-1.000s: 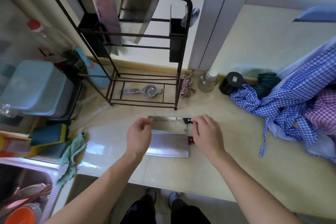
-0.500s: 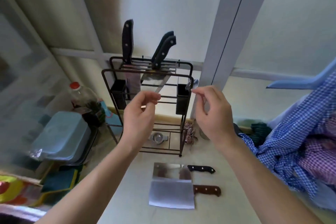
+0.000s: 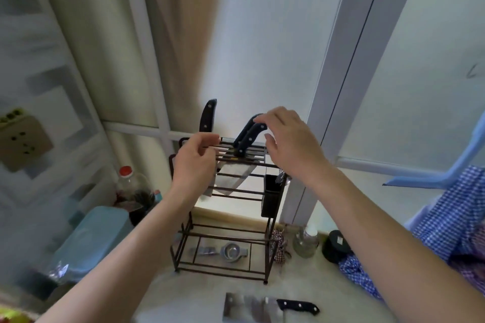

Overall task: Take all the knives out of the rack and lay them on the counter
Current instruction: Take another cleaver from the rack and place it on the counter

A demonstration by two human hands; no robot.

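A dark wire knife rack (image 3: 228,269) stands on the pale counter (image 3: 309,283) against the window. Black knife handles stick up from its top: one upright handle (image 3: 207,115) at the left and two slanted handles (image 3: 248,136) in the middle, with a wide blade (image 3: 233,177) hanging below. My right hand (image 3: 291,143) hovers open just over and beside the slanted handles. At the rack's top left rail is my left hand (image 3: 195,165), fingers pinched, holding nothing that I can see. A cleaver with a black handle (image 3: 270,308) lies on the counter at the front.
A black cutlery cup (image 3: 271,199) hangs on the rack's right side. A metal strainer (image 3: 231,252) lies on the rack's bottom shelf. A small glass bottle (image 3: 305,242) and black jar (image 3: 336,245) stand right of the rack, beside blue checked cloth (image 3: 451,223). A teal box (image 3: 89,238) sits left.
The view has tilted up from the counter to the rack. Both hands have left the cleavers on the counter and risen to the rack's top; the right hand has reached the slanted handles.
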